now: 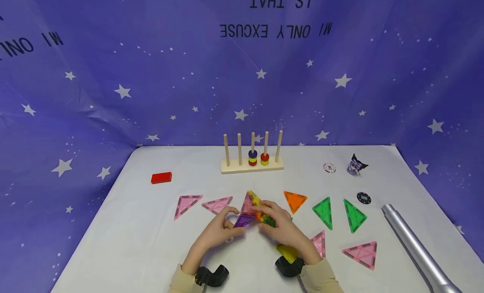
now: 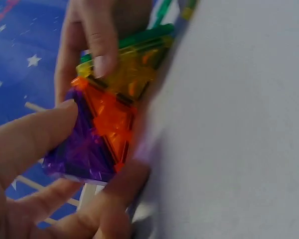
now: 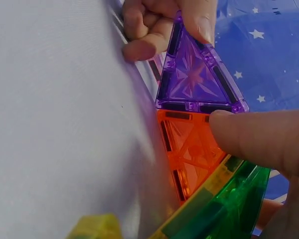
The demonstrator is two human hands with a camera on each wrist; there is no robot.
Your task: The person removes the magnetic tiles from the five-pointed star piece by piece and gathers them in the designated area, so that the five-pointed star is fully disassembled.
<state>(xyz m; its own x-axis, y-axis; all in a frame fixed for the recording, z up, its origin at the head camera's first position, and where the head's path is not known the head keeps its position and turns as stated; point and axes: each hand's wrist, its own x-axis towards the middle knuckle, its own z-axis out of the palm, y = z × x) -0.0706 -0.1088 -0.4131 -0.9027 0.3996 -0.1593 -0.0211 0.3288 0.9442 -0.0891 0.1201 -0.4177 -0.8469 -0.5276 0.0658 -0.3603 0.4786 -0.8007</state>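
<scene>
Both hands are at a small standing build of translucent triangular magnetic tiles near the middle of the table. My left hand (image 1: 216, 230) pinches the purple tile (image 2: 82, 144) at its outer edge, between thumb and finger. My right hand (image 1: 281, 223) curls round the other side of the build, its thumb on the tile faces. An orange tile (image 3: 189, 144) joins the purple one along an edge; a yellow tile (image 2: 129, 72) and a green tile (image 3: 239, 204) follow it. At the back of the build is a pink tile (image 1: 247, 204). The right fingers partly hide the build.
Loose pink (image 1: 188, 204), orange (image 1: 295, 200) and green tiles (image 1: 323, 213) lie around; a yellow tile (image 1: 288, 252) is under the right forearm. Behind stand a wooden peg rack (image 1: 252, 168) and a small figurine (image 1: 355, 165). A metal tube (image 1: 416, 246) lies at right, a red block (image 1: 161, 178) at left.
</scene>
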